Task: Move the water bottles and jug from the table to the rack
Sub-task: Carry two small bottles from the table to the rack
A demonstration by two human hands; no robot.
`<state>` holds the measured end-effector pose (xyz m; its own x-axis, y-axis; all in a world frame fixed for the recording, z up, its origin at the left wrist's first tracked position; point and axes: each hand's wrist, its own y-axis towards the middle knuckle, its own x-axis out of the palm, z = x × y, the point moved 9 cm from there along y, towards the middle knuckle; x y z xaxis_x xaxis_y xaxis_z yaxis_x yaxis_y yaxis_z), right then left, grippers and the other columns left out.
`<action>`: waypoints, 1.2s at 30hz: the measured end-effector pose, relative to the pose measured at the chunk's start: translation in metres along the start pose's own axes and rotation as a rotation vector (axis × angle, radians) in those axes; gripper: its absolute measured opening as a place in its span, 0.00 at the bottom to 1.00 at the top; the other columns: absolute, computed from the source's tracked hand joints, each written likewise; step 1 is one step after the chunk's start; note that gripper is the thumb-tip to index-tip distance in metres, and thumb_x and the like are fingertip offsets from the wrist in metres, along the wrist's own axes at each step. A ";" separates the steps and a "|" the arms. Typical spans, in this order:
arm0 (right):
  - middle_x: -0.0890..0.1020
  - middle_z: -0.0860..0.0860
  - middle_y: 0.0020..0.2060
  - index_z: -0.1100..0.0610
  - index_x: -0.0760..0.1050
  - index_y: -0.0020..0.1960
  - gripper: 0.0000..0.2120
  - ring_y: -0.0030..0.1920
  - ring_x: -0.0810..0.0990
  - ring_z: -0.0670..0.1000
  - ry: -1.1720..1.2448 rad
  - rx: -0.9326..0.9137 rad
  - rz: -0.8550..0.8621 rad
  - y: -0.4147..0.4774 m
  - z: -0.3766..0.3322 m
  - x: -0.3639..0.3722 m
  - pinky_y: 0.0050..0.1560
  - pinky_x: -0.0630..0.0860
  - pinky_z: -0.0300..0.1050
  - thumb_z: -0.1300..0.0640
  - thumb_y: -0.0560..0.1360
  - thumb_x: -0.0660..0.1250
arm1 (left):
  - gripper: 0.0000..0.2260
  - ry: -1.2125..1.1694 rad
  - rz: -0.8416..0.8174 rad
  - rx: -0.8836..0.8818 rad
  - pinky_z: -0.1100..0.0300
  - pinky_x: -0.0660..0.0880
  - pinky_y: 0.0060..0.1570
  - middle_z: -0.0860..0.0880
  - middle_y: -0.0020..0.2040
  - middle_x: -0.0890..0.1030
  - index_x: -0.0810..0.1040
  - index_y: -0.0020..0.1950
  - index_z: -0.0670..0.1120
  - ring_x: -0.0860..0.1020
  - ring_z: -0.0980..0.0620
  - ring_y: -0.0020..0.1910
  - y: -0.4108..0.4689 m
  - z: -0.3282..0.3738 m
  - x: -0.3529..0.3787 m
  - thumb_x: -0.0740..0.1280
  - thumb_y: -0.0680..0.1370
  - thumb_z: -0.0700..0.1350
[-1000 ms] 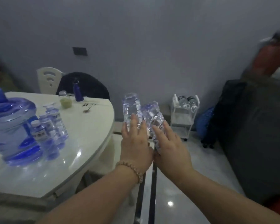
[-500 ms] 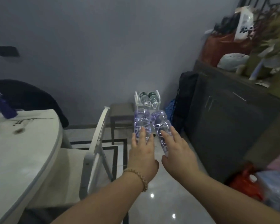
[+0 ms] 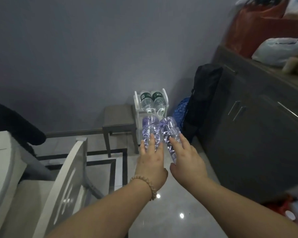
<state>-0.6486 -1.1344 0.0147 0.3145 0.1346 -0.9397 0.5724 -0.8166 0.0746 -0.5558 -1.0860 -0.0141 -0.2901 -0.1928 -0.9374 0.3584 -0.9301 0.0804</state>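
Note:
I hold one clear ribbed water bottle in each hand, bases pointing forward. My left hand (image 3: 151, 160), with a bead bracelet on the wrist, grips the left bottle (image 3: 150, 128). My right hand (image 3: 186, 160) grips the right bottle (image 3: 169, 128). Straight ahead against the wall stands a small white rack (image 3: 136, 107). Two green-labelled bottles (image 3: 152, 100) lie side by side on its top shelf, caps toward me. The held bottles hover in front of the rack's lower part and hide it. The table and jug are out of view apart from a table edge at far left.
A grey stool (image 3: 118, 117) stands left of the rack. A white chair (image 3: 65, 182) is at my lower left, beside the table edge (image 3: 0, 152). A dark cabinet (image 3: 258, 127) with bags on top lines the right side, with a black bag (image 3: 205, 98) leaning by it.
My view has swung right, away from the table with the jug and bottles. The rack has come nearer and more central, and both held bottles now sit just before it.

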 end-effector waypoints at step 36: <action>0.55 0.42 0.75 0.41 0.60 0.71 0.36 0.67 0.67 0.48 0.261 0.084 -0.213 0.446 0.257 0.486 0.55 0.73 0.44 0.53 0.67 0.71 | 0.37 -0.130 0.025 -0.112 0.48 0.51 0.73 0.46 0.77 0.52 0.57 0.75 0.51 0.49 0.43 0.75 0.429 -0.222 0.472 0.71 0.70 0.51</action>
<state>-0.4352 -1.5771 -0.4942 0.3839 0.4373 -0.8133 0.5852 -0.7965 -0.1520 -0.3423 -1.5069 -0.4970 -0.3894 -0.2614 -0.8832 0.4616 -0.8852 0.0585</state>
